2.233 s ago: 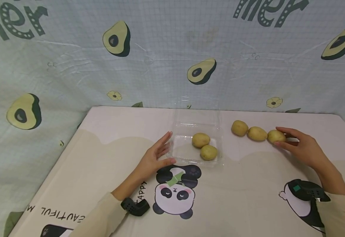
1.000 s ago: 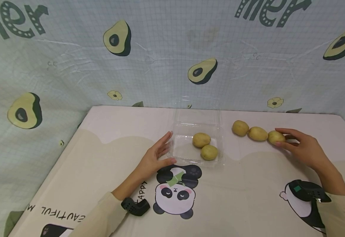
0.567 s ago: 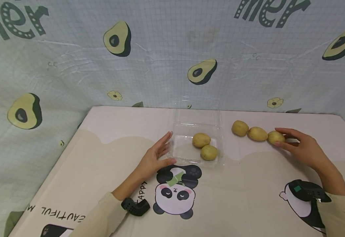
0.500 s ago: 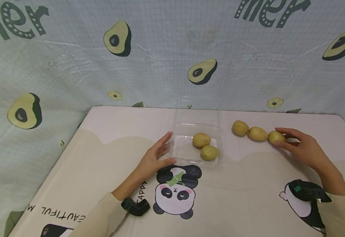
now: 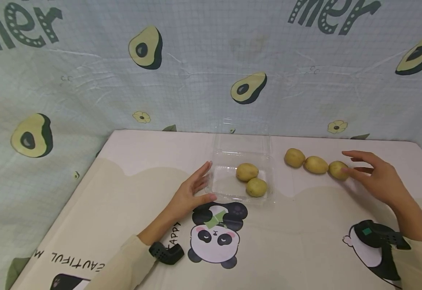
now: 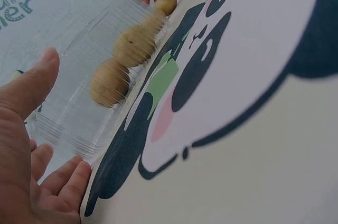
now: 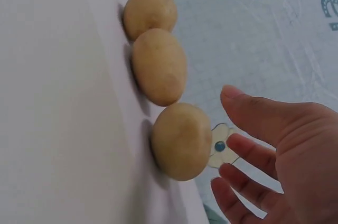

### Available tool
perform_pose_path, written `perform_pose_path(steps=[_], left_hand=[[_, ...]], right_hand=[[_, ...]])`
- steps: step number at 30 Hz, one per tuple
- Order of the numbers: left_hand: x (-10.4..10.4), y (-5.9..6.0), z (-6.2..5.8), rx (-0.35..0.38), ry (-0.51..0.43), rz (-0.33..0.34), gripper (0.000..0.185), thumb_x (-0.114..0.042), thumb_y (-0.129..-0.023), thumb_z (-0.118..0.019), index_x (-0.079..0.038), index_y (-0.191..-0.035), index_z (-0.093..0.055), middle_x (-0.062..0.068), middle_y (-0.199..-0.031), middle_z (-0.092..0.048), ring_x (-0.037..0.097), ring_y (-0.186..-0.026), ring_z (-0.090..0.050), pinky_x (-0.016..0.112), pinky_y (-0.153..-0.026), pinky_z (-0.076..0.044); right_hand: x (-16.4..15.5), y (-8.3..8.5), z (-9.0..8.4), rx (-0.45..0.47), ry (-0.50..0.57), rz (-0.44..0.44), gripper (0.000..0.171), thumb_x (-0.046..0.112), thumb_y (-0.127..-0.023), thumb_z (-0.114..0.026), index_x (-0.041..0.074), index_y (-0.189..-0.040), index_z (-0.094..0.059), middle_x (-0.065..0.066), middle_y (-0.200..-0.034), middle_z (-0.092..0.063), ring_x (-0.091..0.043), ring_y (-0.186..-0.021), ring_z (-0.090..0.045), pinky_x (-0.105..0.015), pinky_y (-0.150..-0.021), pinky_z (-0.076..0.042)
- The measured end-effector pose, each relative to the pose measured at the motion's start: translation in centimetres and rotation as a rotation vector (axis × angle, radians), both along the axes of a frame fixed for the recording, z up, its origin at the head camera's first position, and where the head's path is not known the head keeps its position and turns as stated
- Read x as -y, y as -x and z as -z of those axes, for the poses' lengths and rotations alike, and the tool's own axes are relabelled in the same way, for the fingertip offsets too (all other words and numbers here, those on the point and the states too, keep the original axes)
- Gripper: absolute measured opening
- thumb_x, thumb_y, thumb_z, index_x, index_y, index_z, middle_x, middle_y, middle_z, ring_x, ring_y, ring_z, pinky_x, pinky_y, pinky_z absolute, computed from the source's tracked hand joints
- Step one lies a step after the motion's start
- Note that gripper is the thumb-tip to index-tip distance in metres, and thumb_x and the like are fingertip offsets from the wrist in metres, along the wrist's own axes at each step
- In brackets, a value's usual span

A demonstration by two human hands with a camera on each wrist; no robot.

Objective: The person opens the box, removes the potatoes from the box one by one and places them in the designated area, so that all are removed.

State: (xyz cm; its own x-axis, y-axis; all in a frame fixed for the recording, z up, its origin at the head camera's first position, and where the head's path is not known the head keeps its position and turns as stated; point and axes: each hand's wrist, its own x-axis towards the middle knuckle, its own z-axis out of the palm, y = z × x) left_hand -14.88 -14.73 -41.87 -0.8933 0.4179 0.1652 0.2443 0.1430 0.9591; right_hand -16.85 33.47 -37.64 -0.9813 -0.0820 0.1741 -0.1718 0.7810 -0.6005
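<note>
A clear plastic clamshell box stands lidded-side up at the back, holding two yellow-brown potatoes. My left hand rests at the box's left side, thumb and fingers spread; the left wrist view shows the ridged clear wall near them. To the right of the box, three loose potatoes lie in a touching row: a left one, a middle one and a right one. Beside the right potato, my right hand is spread; in the right wrist view a gap separates its fingers from that potato.
A pale cloth with printed pandas covers the table. Behind it hangs a light green sheet printed with avocados. Both wrists carry black straps.
My right hand has let go of the right potato, with its fingers spreading and drawing slightly to the right. My left hand and the potatoes have stayed put.
</note>
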Motion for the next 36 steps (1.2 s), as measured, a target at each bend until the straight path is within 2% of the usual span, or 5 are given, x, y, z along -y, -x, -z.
perform_pose_path(steps=[3, 10, 19, 30, 36], left_hand=[[-0.1, 0.0, 0.0, 0.000, -0.005, 0.003, 0.089, -0.017, -0.083, -0.077, -0.017, -0.153, -0.023, -0.003, -0.156, -0.023, 0.023, -0.139, -0.031, 0.026, -0.108, -0.032], [-0.1, 0.0, 0.0, 0.002, -0.002, 0.005, 0.089, -0.019, -0.083, -0.077, -0.018, -0.153, -0.023, -0.003, -0.156, -0.022, 0.023, -0.139, -0.031, 0.025, -0.107, -0.032], [0.0, 0.0, 0.0, 0.001, -0.010, 0.006, 0.091, -0.026, -0.082, -0.078, -0.015, -0.153, -0.022, -0.001, -0.157, -0.022, 0.025, -0.139, -0.030, 0.025, -0.107, -0.032], [-0.1, 0.0, -0.1, 0.002, -0.011, 0.006, 0.091, -0.027, -0.082, -0.077, -0.016, -0.153, -0.022, -0.001, -0.157, -0.022, 0.025, -0.139, -0.031, 0.025, -0.107, -0.032], [-0.1, 0.0, -0.1, 0.007, -0.012, 0.006, 0.092, -0.028, -0.082, -0.077, -0.015, -0.153, -0.022, -0.002, -0.156, -0.022, 0.025, -0.139, -0.031, 0.025, -0.107, -0.033]], right_hand=[[0.3, -0.2, -0.6, -0.046, 0.004, 0.023, 0.052, 0.025, -0.091, -0.067, 0.013, -0.139, -0.051, -0.013, -0.137, -0.046, 0.015, -0.099, -0.037, 0.005, -0.072, -0.034], [1.6, -0.1, -1.9, -0.169, 0.000, 0.009, 0.051, 0.014, -0.089, -0.069, 0.012, -0.137, -0.053, -0.013, -0.129, -0.051, 0.019, -0.098, -0.038, 0.006, -0.075, -0.032], [4.6, 0.1, -4.4, -0.274, 0.055, -0.097, 0.051, 0.006, -0.086, -0.071, 0.015, -0.134, -0.056, 0.024, -0.114, -0.050, 0.012, -0.098, -0.047, 0.004, -0.079, -0.036], [8.2, 1.1, -5.5, -0.348, 0.096, -0.242, 0.046, 0.000, -0.084, -0.071, 0.008, -0.129, -0.060, 0.016, -0.112, -0.057, 0.006, -0.096, -0.054, -0.003, -0.080, -0.043], [10.2, 1.6, -5.6, -0.341, 0.085, -0.304, 0.049, 0.000, -0.083, -0.073, 0.011, -0.129, -0.060, 0.002, -0.115, -0.061, 0.001, -0.098, -0.055, -0.006, -0.080, -0.045]])
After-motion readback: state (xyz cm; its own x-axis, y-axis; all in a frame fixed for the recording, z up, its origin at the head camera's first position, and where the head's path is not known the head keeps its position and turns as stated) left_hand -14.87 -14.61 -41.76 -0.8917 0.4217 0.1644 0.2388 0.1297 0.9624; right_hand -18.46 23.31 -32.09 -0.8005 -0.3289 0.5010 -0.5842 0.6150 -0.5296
